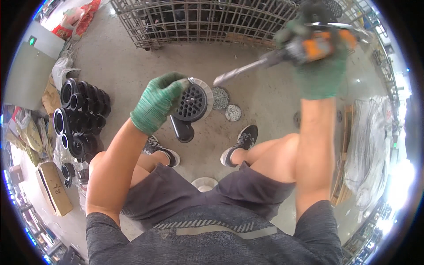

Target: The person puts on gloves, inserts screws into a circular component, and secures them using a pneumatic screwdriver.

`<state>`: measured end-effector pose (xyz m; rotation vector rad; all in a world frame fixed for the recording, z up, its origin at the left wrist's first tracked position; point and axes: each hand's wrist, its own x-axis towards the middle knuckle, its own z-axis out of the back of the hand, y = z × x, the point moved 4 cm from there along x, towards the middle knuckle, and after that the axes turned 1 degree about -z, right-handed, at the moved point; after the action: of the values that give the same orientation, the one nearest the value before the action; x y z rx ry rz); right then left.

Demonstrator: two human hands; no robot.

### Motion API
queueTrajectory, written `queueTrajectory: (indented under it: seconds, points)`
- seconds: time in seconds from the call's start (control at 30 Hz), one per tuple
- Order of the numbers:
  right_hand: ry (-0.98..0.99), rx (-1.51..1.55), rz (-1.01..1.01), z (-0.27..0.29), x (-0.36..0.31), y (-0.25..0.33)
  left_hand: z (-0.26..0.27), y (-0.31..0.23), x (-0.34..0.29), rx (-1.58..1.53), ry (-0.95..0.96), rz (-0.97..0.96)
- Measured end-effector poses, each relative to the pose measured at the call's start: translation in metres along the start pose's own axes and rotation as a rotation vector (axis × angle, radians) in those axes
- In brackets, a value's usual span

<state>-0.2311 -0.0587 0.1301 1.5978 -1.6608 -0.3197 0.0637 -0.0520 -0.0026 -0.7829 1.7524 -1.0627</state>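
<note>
Head view, seated person in two green knit gloves. The left hand (160, 102) is clenched around one black perforated round drain part with a pale rim (193, 102), held at centre above the concrete floor (132, 66). The right hand (320, 66), at 1 o'clock, grips one orange-and-black power tool with a long metal bit (282, 55) pointing toward the part. Two perforated metal discs (226, 105) lie just beside it at 3 o'clock. Stacked black pipe fittings (79, 117), too many to count, sit at 9 o'clock; one wire-mesh cage (198, 22) stands at 12 o'clock.

Black perforated drain fitting (190, 104) tilted; orange-black drill (304, 48) raised, blurred.
</note>
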Motion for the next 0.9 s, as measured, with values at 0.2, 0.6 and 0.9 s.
queueTrajectory:
  seconds: [0.2,0.6,0.9]
  points:
    - [-0.354,0.021,0.086,0.023,0.006,-0.079,0.006,-0.003,-0.016,0.055,-0.035,0.036]
    - [-0.547,0.159,-0.076,0.050,0.018,-0.134,0.029,0.009,0.000,0.076,-0.087,0.013]
    - [-0.626,0.054,-0.078,0.056,0.015,-0.148,0.039,0.016,0.023,0.481,-0.120,-0.255]
